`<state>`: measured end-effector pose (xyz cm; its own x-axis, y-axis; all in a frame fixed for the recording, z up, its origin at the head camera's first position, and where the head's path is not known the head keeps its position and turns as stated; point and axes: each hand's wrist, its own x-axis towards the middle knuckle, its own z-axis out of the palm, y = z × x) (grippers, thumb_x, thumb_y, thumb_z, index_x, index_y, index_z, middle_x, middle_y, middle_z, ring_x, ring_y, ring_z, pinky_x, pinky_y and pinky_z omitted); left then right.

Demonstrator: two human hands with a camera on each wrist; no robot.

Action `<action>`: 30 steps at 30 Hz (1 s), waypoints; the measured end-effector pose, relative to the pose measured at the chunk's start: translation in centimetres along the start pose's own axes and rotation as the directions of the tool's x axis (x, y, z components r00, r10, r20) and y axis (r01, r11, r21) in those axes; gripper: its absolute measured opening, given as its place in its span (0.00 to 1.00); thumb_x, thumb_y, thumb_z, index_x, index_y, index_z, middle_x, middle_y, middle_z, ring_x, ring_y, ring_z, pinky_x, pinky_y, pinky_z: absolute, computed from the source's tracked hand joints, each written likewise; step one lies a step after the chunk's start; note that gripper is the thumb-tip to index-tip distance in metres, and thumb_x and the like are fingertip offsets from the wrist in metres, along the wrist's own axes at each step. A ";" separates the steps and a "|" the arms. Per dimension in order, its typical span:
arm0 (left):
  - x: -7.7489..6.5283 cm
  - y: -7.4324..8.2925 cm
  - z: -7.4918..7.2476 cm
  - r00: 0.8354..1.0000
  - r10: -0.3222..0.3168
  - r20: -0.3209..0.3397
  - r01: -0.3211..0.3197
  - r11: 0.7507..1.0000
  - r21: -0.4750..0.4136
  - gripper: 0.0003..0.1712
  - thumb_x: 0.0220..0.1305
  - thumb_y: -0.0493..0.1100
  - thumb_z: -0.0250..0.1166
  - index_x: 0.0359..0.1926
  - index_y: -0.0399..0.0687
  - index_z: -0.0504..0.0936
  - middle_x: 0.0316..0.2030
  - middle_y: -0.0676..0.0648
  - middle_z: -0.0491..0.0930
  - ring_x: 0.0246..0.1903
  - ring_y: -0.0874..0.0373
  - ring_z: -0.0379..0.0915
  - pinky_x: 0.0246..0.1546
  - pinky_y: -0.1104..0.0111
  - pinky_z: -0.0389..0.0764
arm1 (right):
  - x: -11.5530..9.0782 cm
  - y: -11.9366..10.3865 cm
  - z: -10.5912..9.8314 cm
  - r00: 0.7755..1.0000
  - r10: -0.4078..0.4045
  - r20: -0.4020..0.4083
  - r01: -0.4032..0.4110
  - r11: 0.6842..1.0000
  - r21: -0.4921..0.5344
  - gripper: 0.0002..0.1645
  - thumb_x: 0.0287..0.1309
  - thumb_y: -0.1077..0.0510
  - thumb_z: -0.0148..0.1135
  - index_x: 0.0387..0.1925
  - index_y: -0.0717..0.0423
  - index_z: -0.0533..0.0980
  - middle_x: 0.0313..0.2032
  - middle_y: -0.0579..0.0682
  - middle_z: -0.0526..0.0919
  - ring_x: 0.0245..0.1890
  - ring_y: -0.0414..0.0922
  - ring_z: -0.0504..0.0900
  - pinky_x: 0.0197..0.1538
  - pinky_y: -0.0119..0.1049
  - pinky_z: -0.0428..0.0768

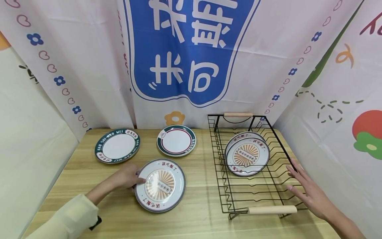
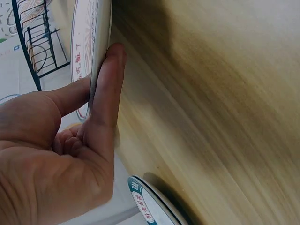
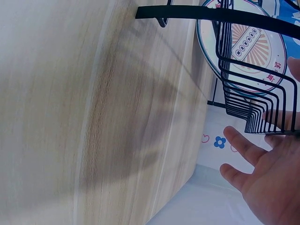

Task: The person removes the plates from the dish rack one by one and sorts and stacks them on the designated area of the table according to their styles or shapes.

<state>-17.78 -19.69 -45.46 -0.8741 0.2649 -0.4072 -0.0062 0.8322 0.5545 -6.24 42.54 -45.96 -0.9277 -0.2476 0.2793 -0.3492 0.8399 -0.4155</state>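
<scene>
A plate with an orange sunburst pattern point(image 1: 160, 185) point(image 2: 84, 47) lies on the wooden table point(image 1: 197, 212). My left hand point(image 1: 135, 180) point(image 2: 105, 89) pinches its left rim, thumb on the top face and a finger along the edge underneath. My right hand point(image 1: 299, 186) point(image 3: 253, 159) hovers open with straight, spread fingers beside the right side of a black wire dish rack point(image 1: 222, 186) point(image 3: 234, 93). It is close to the wires, and I cannot tell whether it touches them. Two sunburst plates point(image 1: 247, 156) point(image 3: 243, 42) stand tilted in the rack's slots.
A green-rimmed plate with white lettering point(image 1: 117, 146) point(image 2: 150, 204) lies at the back left. A plate with a green and red rim point(image 1: 176, 140) lies at the back middle. The rack has wooden handles at its front point(image 1: 272, 209) and back point(image 1: 238, 115). Printed fabric walls enclose the table.
</scene>
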 end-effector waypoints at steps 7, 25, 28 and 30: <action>0.2 -0.2 0.3 1.000 -0.021 0.014 0.021 0.999 0.032 0.13 0.57 0.43 0.71 0.23 0.42 0.78 0.14 0.47 0.79 0.15 0.55 0.79 0.17 0.69 0.78 | 0.0 0.0 0.0 1.000 -0.001 -0.005 0.001 1.000 0.003 0.43 0.61 0.61 0.63 0.75 0.48 0.55 0.77 0.50 0.44 0.62 0.17 0.59 0.57 0.08 0.48; -0.2 -0.6 0.9 0.995 -0.071 0.066 0.058 0.981 0.184 0.20 0.58 0.51 0.70 0.18 0.43 0.78 0.12 0.48 0.79 0.12 0.58 0.76 0.14 0.74 0.73 | -0.2 0.3 0.2 1.000 0.020 0.006 -0.020 1.000 0.014 0.42 0.63 0.61 0.61 0.74 0.51 0.55 0.77 0.50 0.42 0.61 0.16 0.58 0.57 0.09 0.47; -0.2 -0.6 0.6 0.996 -0.065 0.053 0.051 0.973 0.226 0.22 0.58 0.55 0.69 0.18 0.44 0.78 0.13 0.48 0.79 0.13 0.57 0.77 0.15 0.72 0.71 | -0.1 0.3 0.1 1.000 0.026 0.007 -0.026 1.000 0.013 0.41 0.63 0.60 0.61 0.74 0.52 0.55 0.77 0.49 0.42 0.61 0.17 0.59 0.57 0.09 0.47; -0.2 -0.6 0.2 0.998 -0.058 0.040 0.046 0.965 0.260 0.24 0.59 0.58 0.68 0.18 0.45 0.78 0.14 0.49 0.79 0.15 0.57 0.76 0.16 0.71 0.69 | 0.0 0.3 0.1 1.000 0.027 0.009 -0.027 1.000 0.014 0.41 0.64 0.60 0.61 0.74 0.53 0.56 0.77 0.49 0.42 0.61 0.17 0.59 0.57 0.09 0.47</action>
<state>-17.49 -20.16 -45.79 -0.8523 0.2354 -0.4671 0.0805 0.9414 0.3276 -6.32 42.77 -46.16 -0.9379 -0.2290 0.2607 -0.3258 0.8394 -0.4350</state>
